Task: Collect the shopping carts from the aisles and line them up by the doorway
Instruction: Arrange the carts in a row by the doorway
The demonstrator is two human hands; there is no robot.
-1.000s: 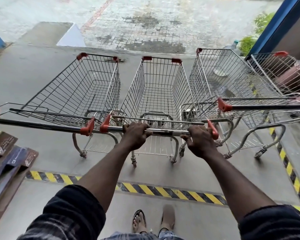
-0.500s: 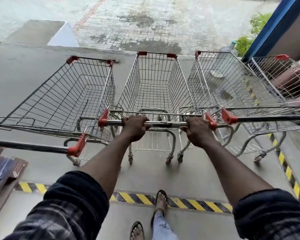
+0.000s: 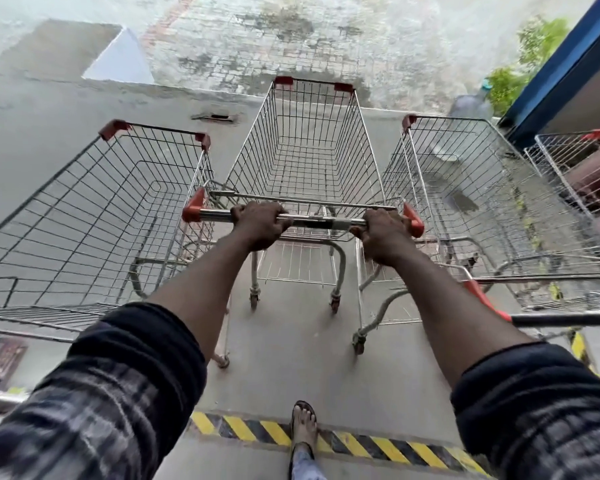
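Observation:
A wire shopping cart (image 3: 312, 140) with red corner caps stands straight ahead of me, between two others. My left hand (image 3: 258, 225) grips its metal handle bar (image 3: 326, 222) left of middle. My right hand (image 3: 383, 233) grips the same bar near its red right end cap. The left cart (image 3: 94, 216) sits close beside it, and the right cart (image 3: 465, 188) stands close on the other side. The middle cart's front reaches further out than its neighbours. A fourth cart (image 3: 575, 161) stands at the far right by the blue door frame.
A yellow-black hazard stripe (image 3: 257, 429) crosses the concrete floor under my sandalled foot (image 3: 303, 424). A step edge and wet paving (image 3: 291, 46) lie beyond the carts. A blue door frame (image 3: 565, 64), a large water bottle (image 3: 471, 107) and green plants (image 3: 534, 53) are at the right.
The middle cart has rolled forward past its neighbours with both hands still gripping the bar. I have stepped ahead, so the hazard stripe now lies under my foot.

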